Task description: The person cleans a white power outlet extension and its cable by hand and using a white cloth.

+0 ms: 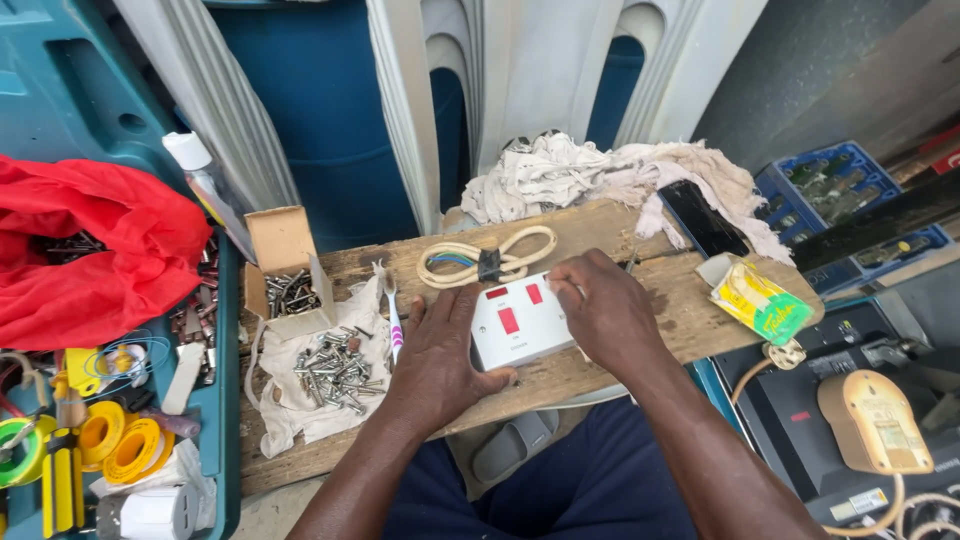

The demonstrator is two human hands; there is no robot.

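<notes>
A white switch plate with red rocker switches (515,325) lies face up on a worn wooden board (680,290) across my lap. My left hand (440,360) grips its left and lower edge, thumb along the front. My right hand (605,310) covers its right side, fingertips curled at the top right corner; whatever they pinch is hidden. A coiled cream cable (490,258) bound with black tape lies just behind the plate. A toothbrush (394,325) rests beside my left hand.
Screws (330,365) are heaped on a white cloth, with more in a small cardboard box (285,275). A teal toolbox (215,400) at left holds tape rolls and a red bag (95,255). A phone (700,218), rags, a yellow-green packet (760,300) and a plug (785,353) lie right.
</notes>
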